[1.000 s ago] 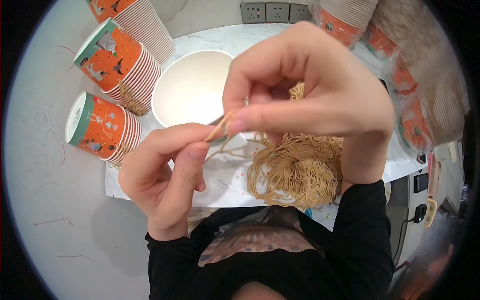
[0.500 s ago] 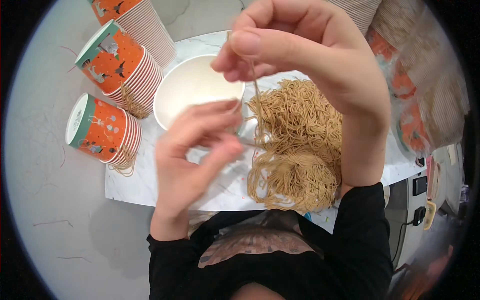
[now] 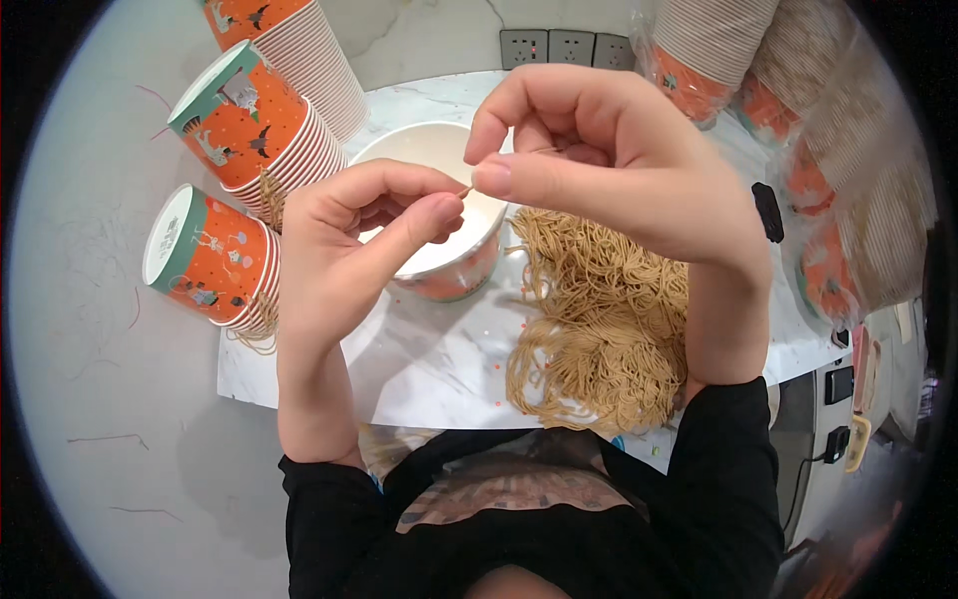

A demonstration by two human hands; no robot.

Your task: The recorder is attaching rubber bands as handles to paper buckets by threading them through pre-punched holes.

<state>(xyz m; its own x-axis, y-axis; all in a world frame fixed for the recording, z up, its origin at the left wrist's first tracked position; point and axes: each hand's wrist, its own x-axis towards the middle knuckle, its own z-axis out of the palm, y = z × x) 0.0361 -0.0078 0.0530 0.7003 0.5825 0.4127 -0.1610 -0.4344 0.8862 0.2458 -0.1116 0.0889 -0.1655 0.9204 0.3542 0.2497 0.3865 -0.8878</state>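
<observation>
Fingertips of the left hand [image 3: 344, 245] and right hand [image 3: 609, 165] pinch together on one thin tan string end [image 3: 465, 190], held over the white-lined orange paper bowl [image 3: 439, 270]; beside it on the white marble tabletop [image 3: 419, 369] sprawls the tangled tan string pile [image 3: 599, 319], with stacked orange paper cups [image 3: 249, 125] lying left

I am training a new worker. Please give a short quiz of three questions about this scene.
1. True or false: both hands pinch one thin tan string above the white cup.
2. Where does the pile of tan strings lie: A, under the right hand; B, inside the cup; C, on the floor?
3. Which hand is nearer the stacked orange cups?

Key: 1 true; 2 A; 3 the left hand.
</observation>
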